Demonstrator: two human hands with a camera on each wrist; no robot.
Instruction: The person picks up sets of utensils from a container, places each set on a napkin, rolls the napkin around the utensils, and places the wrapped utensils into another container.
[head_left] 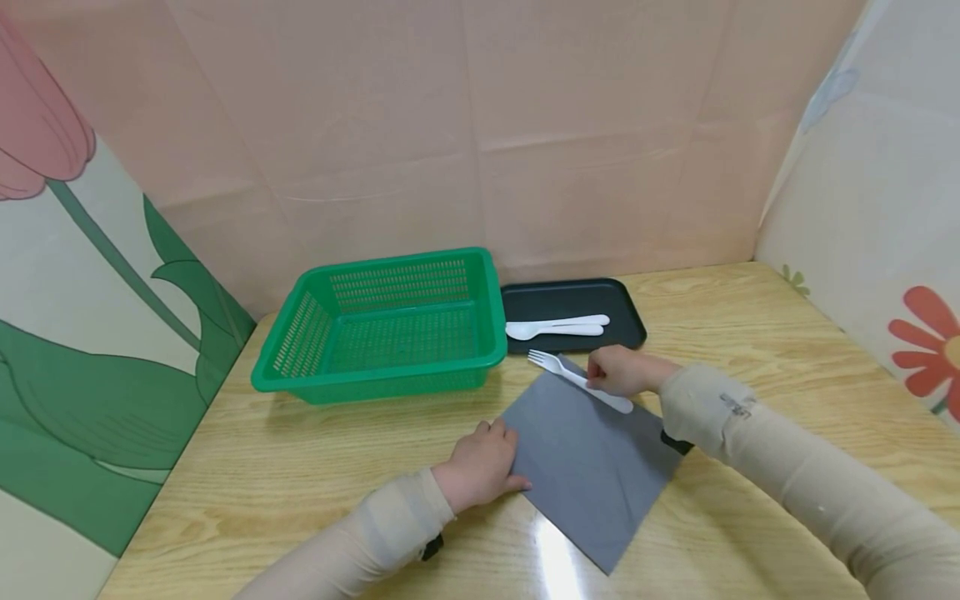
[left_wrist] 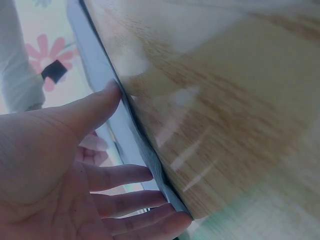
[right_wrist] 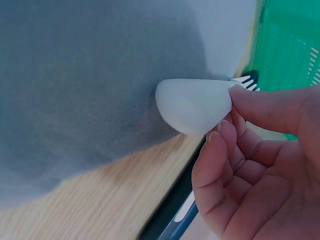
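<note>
A grey cloth napkin (head_left: 588, 475) lies turned cornerwise on the table. Near its far edge, my right hand (head_left: 624, 370) pinches a white fork (head_left: 613, 402) by the handle, its tines pointing left toward the green basket. The wide handle end (right_wrist: 192, 105) of the fork shows close up in the right wrist view, over the napkin. My left hand (head_left: 482, 467) rests at the napkin's left corner. In the left wrist view its thumb and fairly straight fingers touch the napkin's edge (left_wrist: 145, 147).
A green plastic basket (head_left: 378, 382) stands at the back left. Beside it a black tray (head_left: 562, 297) holds a white spoon (head_left: 522, 331) and another long white utensil (head_left: 570, 321). Behind the wooden table (head_left: 300, 483) hangs a pinkish wall sheet (head_left: 375, 125).
</note>
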